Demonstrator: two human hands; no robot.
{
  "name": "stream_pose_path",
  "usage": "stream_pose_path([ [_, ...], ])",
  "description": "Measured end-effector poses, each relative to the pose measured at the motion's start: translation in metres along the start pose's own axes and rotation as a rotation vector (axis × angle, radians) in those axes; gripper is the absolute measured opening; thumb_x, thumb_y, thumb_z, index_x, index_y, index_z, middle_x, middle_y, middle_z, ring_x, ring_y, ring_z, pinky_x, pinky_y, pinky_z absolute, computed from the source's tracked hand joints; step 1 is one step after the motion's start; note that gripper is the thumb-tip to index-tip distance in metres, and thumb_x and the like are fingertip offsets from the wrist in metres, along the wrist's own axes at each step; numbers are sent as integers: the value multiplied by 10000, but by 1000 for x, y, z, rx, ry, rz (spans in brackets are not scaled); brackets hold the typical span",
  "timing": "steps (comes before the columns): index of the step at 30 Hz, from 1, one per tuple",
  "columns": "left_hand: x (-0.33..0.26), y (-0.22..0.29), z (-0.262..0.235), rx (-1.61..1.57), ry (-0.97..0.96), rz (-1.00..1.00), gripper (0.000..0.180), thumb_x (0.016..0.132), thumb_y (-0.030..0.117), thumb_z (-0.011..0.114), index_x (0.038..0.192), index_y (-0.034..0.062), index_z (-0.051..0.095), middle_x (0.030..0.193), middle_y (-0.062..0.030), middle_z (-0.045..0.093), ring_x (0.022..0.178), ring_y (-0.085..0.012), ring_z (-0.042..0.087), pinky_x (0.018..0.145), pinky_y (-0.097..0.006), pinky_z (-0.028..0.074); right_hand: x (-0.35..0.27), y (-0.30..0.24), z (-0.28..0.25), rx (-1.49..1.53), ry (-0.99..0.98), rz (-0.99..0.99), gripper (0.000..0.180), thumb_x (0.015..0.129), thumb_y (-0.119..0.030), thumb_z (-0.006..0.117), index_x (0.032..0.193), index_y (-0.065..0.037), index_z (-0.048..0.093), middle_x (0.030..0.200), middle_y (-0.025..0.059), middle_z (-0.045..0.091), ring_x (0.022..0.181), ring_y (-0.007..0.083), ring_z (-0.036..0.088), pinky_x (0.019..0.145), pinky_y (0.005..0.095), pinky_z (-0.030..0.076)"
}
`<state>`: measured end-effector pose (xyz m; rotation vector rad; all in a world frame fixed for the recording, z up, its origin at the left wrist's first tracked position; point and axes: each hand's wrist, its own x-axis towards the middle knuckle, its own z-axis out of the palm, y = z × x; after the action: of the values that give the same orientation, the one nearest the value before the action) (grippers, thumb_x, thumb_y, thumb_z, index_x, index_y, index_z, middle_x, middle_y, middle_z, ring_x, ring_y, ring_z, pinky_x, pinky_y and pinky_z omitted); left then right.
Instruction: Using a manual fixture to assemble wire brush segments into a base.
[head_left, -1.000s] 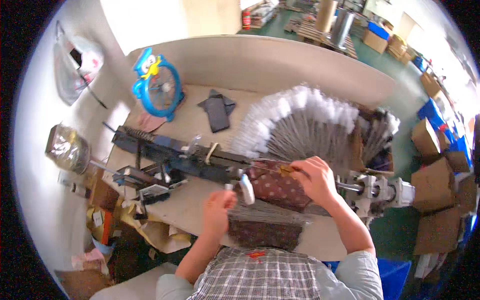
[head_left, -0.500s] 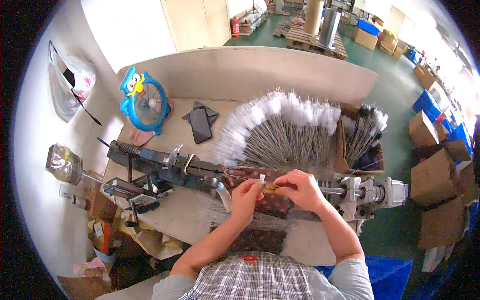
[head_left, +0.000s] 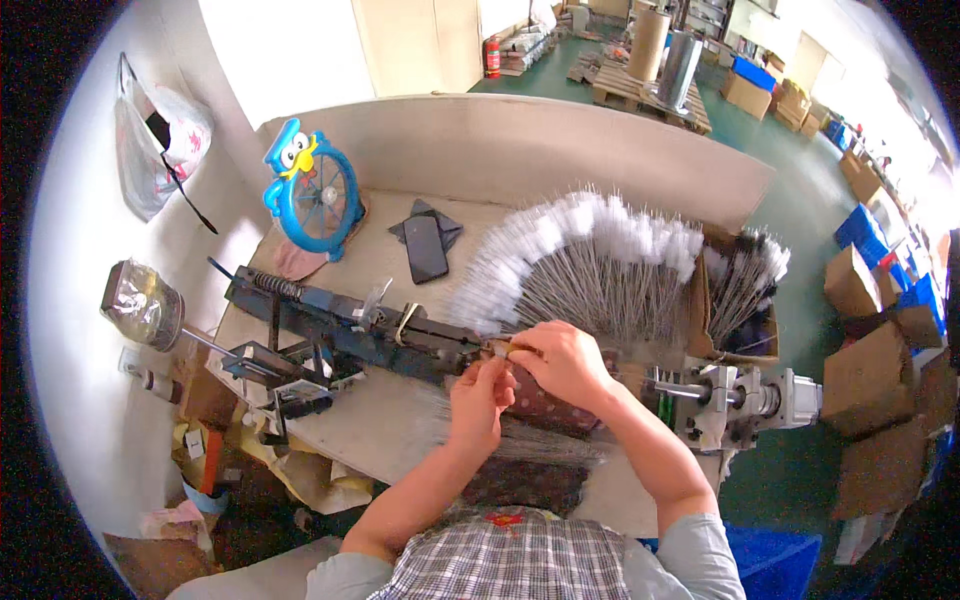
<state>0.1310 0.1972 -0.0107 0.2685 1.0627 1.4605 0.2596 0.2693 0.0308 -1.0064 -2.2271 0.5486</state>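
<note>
My left hand (head_left: 478, 402) is closed in a pinch at the right end of the long black bar fixture (head_left: 340, 314); what lies in its fingers is too small to name. Right beside it, my right hand (head_left: 566, 362) pinches a small yellowish piece (head_left: 511, 349), mostly covered by fingertips. The fingertips of both hands nearly meet. Under them lies a dark red spotted cloth (head_left: 545, 408). Behind them spreads a fan of thin wire-handled brushes with white bristles (head_left: 590, 240). Loose thin wires (head_left: 550, 443) lie nearer to me.
At the right stands a motor unit with a metal shaft (head_left: 740, 398). A cardboard box (head_left: 705, 320) holds brushes with black and white tufts. Toward the back left are a phone (head_left: 427, 247) and a blue cartoon fan (head_left: 318, 190). A low board (head_left: 560, 145) edges the table.
Both hands have moved left, from over the spotted cloth to the end of the black bar. The right hand carries the yellowish piece along. The whole view has shifted slightly.
</note>
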Motion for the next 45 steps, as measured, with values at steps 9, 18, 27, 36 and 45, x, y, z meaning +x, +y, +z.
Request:
stream_pose_path([
  [9,-1,3,-6,96,-126,-63,434,941,445,389,926,43,552,808,-63,604,787,-167,582,755,-292,424,-3,-6,4,140,-147,258,244,762,-282,621,874,-73,677,824,117,650,797,298,614,713,377,486],
  [18,4,-9,-3,-297,-23,19,205,910,239,483,970,49,529,924,-62,590,869,-186,583,824,-353,458,-15,-25,20,-274,218,-31,248,708,-264,660,920,-135,650,892,0,605,867,202,554,749,343,425],
  [27,-2,-10,6,-194,39,105,64,820,60,569,884,55,560,844,-43,602,791,-149,591,757,-310,479,-24,-9,10,-252,208,-238,254,665,-210,674,916,-179,657,925,-30,595,897,185,548,766,347,420],
  [36,1,-11,0,-261,-69,112,94,827,81,584,913,44,575,874,-37,609,801,-128,585,748,-277,456,-22,-22,10,-187,214,-161,261,638,-164,720,894,-126,680,929,16,626,865,221,578,752,350,446],
  [45,2,-17,0,-331,-33,57,71,845,97,570,905,65,593,888,-23,617,794,-101,583,731,-264,449,-25,-20,12,-222,202,-138,244,653,-172,719,892,-130,688,929,9,628,856,211,581,745,338,458],
])
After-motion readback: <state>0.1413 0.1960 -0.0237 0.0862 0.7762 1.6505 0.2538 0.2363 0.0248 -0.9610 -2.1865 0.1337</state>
